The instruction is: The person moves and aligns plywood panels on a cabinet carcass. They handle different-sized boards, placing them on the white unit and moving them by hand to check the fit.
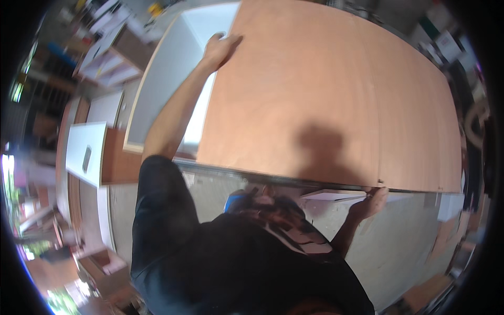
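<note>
A wide reddish-brown plywood panel (294,89) lies over an open cabinet box, whose white inside (197,42) shows past the panel's left edge. My left hand (219,51) reaches far out and is closed on that left edge, near the far end. At the panel's near edge, toward the right, my right hand (371,202) is closed around the rim from below; part of its fingers is hidden. A dark strip (252,175) runs along the near edge. Shadow falls across the panel's near part.
Left of the box stands a white-fronted drawer (86,152) with a slot. Another open cabinet (113,58) is farther back. Cardboard-coloured boxes (102,268) sit at the lower left. A white board (336,195) shows below the panel, above the grey floor (399,247).
</note>
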